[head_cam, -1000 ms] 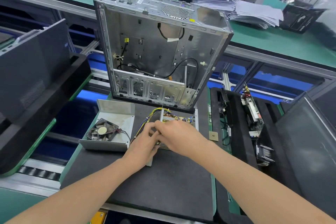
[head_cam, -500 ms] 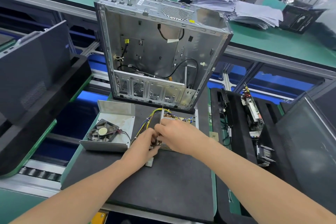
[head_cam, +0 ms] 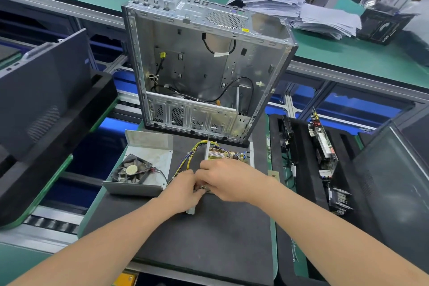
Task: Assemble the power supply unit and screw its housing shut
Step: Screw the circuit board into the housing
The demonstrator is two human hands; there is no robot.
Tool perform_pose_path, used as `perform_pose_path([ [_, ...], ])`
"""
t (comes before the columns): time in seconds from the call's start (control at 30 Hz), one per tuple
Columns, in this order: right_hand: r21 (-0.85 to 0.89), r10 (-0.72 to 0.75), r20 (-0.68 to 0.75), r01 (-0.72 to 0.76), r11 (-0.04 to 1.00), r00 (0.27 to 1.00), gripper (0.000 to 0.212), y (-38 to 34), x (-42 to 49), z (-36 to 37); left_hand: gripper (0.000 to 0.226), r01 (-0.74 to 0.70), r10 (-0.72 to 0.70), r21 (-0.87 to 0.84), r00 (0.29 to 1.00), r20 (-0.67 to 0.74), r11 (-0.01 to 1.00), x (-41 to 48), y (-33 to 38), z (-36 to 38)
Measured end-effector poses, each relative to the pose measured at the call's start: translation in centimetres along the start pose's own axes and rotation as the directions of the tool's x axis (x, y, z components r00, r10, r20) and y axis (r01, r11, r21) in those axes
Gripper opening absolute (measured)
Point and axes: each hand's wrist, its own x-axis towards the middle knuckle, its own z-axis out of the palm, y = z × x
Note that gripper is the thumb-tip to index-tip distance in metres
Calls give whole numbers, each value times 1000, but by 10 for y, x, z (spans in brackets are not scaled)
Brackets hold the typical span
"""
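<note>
A worker's left hand [head_cam: 185,187] and right hand [head_cam: 228,180] are meeting, fingers curled, at the near edge of the open power supply base [head_cam: 250,160] on the black mat [head_cam: 209,239]. What the fingertips are pinching is hidden. Over the past second the hands have barely shifted, edging slightly nearer along the circuit board [head_cam: 226,154]. The fan cover [head_cam: 148,162] is still lying apart to the left, beside the wire bundle [head_cam: 193,151]. This suggests fitting is continuing and screwing shut has yet to begin.
</note>
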Motion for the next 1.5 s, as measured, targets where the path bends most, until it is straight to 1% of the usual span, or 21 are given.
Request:
perform_pose_path([
  [0.07,94,171,-51,-166,982,984,17,-3,5,3,21,12,-12,-6,1000,-9,1000,0,2,-1],
  [0.13,133,347,-80,-335,933,934,20,-7,11,7,18,18,-18,-9,1000,-5,1000,0,4,-2],
  [0.2,149,419,-107,-403,903,901,19,-10,13,11,16,21,-21,-8,1000,7,1000,-1,5,-4],
  [0.27,224,374,-109,-344,912,921,20,-9,10,9,19,14,-14,-2,1000,19,1000,-1,5,-5],
  [0.33,303,240,-70,-209,930,968,16,-4,3,3,21,-3,4,-17,1000,30,1000,-1,5,-5],
  [0.43,213,67,1,-65,975,998,19,4,-3,-4,28,-15,15,-12,999,31,1000,-3,3,-5],
  [0.5,206,104,-29,-95,974,994,15,3,-1,-3,21,-14,15,-23,1000,24,1000,-4,2,-5],
  [0.57,211,224,-73,-205,956,972,16,-2,5,-1,18,-29,30,-31,999,16,999,-6,4,-6],
  [0.63,163,357,-101,-339,927,929,19,-7,10,4,6,-40,41,-41,999,19,998,-6,4,-7],
  [0.67,150,387,-124,-368,918,914,18,-10,11,6,10,-33,34,-52,999,25,998,-6,4,-7],
  [0.73,184,357,-128,-331,925,925,16,-12,10,6,16,-33,35,-46,999,33,998,-6,3,-8],
  [0.8,248,229,-75,-204,947,971,14,-10,6,1,17,-52,53,-33,998,36,998,-6,3,-9],
  [0.87,216,115,-37,-105,971,993,16,-6,4,-3,16,-60,61,-49,998,28,997,-6,3,-8],
  [0.97,142,159,-65,-149,979,985,12,-6,6,-2,15,-54,56,-76,998,26,996,-6,0,-6],
  [1.03,70,219,-84,-214,974,972,13,-9,8,1,15,-47,49,-76,999,24,996,-6,-1,-5],
  [1.1,61,249,-111,-243,968,962,18,-10,7,3,12,-53,55,-63,998,32,997,-5,-2,-5],
  [1.2,115,153,-55,-146,983,987,16,-7,3,1,13,-65,67,-50,997,47,997,-5,0,-7],
  [1.3,69,-7,45,4,998,999,21,-3,2,-3,31,-46,50,-75,998,48,996,-6,1,-9],
  [1.33,55,-30,49,27,998,998,21,-3,3,-4,30,-43,46,-79,998,45,996,-7,1,-9],
  [1.43,54,-3,9,3,999,1000,17,-4,4,-4,13,-43,45,-77,999,28,996,-6,1,-7],
  [1.5,88,78,-38,-74,993,996,13,-4,6,-2,13,-58,60,-74,998,24,996,-6,0,-6],
])
